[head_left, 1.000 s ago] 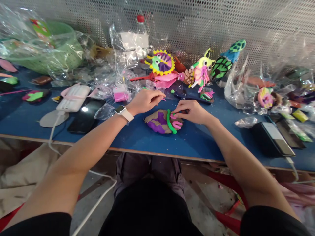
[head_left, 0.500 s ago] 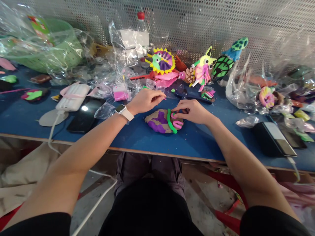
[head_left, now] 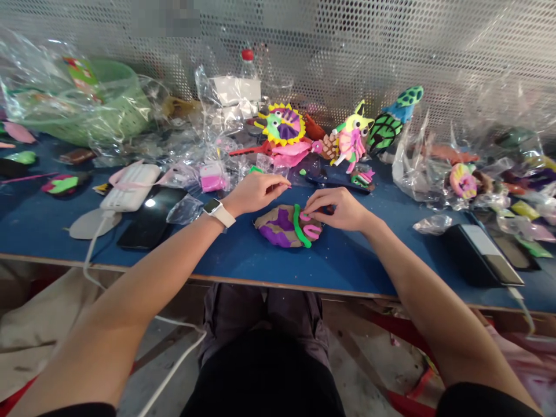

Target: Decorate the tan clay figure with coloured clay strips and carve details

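Observation:
A flat brown oval piece (head_left: pixel 288 212) lies on the blue table, decorated with purple clay patches (head_left: pixel 270 233), a green clay strip (head_left: pixel 299 227) across it and a curved pink clay strip (head_left: pixel 311 232) at its right end. My right hand (head_left: pixel 341 209) is over that end, thumb and fingers closed together at a small pink clay piece (head_left: pixel 305 218) beside the green strip. Just above and left of the oval, my left hand (head_left: pixel 254 194) is held in a pinch, with a tiny pink bit, apparently clay, at its fingertips. A watch is on the left wrist.
Clay figures (head_left: pixel 284 124) and plastic bags line the back against a perforated metal panel (head_left: pixel 369 35). A green basket (head_left: pixel 117 110) stands back left. A white power bank (head_left: pixel 132 188) and a black phone (head_left: pixel 150 223) lie left; a dark stand-like object (head_left: pixel 484 249) is right.
The view has tilted up a little, so the table sits lower in the picture. Both hands keep nearly the same places by the oval, with the right fingers shifting slightly at the pink clay.

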`<state>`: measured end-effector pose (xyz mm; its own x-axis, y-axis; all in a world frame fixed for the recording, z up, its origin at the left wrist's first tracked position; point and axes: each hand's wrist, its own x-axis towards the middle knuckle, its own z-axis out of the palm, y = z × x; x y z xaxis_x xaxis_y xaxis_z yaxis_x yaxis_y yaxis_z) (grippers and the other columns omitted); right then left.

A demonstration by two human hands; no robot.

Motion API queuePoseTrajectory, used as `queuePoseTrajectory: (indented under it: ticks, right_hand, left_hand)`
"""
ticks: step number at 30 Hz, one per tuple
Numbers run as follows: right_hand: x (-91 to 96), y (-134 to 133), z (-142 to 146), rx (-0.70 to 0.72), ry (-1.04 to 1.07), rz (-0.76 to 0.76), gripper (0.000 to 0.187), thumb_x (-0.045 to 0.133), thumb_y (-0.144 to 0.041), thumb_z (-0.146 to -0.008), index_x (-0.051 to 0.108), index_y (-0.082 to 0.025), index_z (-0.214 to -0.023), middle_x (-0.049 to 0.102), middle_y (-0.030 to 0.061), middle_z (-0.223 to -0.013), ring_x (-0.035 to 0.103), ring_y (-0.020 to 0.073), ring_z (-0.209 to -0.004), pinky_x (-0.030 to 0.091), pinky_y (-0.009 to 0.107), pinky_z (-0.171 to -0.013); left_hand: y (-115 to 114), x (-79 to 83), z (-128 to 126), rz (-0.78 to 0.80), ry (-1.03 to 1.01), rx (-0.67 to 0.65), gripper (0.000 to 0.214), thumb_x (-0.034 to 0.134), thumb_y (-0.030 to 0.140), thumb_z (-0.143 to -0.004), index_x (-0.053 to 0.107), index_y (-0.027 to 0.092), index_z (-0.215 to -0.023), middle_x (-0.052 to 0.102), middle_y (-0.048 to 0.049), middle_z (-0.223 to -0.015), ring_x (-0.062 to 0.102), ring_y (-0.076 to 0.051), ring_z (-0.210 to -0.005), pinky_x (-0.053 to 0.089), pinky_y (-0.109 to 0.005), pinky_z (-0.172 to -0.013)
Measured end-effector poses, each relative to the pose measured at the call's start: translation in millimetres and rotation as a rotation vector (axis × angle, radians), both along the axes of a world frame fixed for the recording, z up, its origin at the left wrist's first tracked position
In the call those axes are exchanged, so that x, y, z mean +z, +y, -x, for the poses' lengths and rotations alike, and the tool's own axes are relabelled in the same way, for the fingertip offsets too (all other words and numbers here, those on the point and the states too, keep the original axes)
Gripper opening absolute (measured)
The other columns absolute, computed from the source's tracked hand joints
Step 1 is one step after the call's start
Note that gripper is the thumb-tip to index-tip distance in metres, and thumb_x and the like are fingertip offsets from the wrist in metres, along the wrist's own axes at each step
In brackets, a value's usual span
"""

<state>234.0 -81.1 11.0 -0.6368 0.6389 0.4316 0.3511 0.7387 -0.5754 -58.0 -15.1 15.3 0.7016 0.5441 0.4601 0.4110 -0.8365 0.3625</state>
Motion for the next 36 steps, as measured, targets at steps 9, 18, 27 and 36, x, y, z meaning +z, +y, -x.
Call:
queuePoseTrajectory:
  ticks: [9, 18, 27, 36]
  right_hand:
    - [-1.3, -2, 4, -0.015, 0.0, -0.018, 0.016, 0.077, -0.025, -0.099, 0.093, -0.027, -0.098, 0.089, 0.0078, -0.105, 0.083, 0.0219, -0.087, 0.065, 0.036, -0.079]
    - [1.4, -3, 3, -0.027, 0.019, -0.055, 0.017, 0.077, -0.021, -0.095, 0.093, -0.025, -0.096, 0.09, 0.0073, -0.104, 0.08, 0.0198, -0.08, 0.063, 0.033, -0.072]
    - [3.5, -4, 4, -0.027, 0.008, -0.083, 0.019, 0.074, -0.022, -0.096, 0.093, -0.025, -0.096, 0.089, 0.0077, -0.106, 0.08, 0.0192, -0.082, 0.063, 0.032, -0.072]
    - [4.9, -8, 7, -0.01, -0.015, -0.051, 0.021, 0.072, -0.019, -0.094, 0.092, -0.026, -0.095, 0.091, 0.0065, -0.106, 0.087, 0.0243, -0.092, 0.069, 0.038, -0.082]
  left_hand:
    - [0, 0.3, 0, -0.008, 0.006, 0.004, 0.04, 0.052, 0.042, -0.115, 0.086, 0.021, -0.118, 0.084, -0.0061, -0.085, 0.072, -0.02, -0.069, 0.051, -0.032, -0.074]
    - [2, -4.8, -2, -0.024, 0.032, 0.006, 0.041, 0.052, 0.043, -0.115, 0.086, 0.021, -0.12, 0.087, -0.0081, -0.093, 0.079, -0.022, -0.078, 0.054, -0.032, -0.077]
    - [3, 1.5, 7, -0.004, 0.148, -0.105, 0.045, 0.064, 0.06, -0.111, 0.087, 0.022, -0.115, 0.089, -0.011, -0.11, 0.08, -0.023, -0.087, 0.057, -0.033, -0.081]
    - [-10, 11.5, 0, 0.134, 0.36, -0.086, 0.052, 0.088, 0.07, -0.091, 0.085, 0.022, -0.11, 0.083, -0.0128, -0.121, 0.079, -0.032, -0.112, 0.056, -0.036, -0.089]
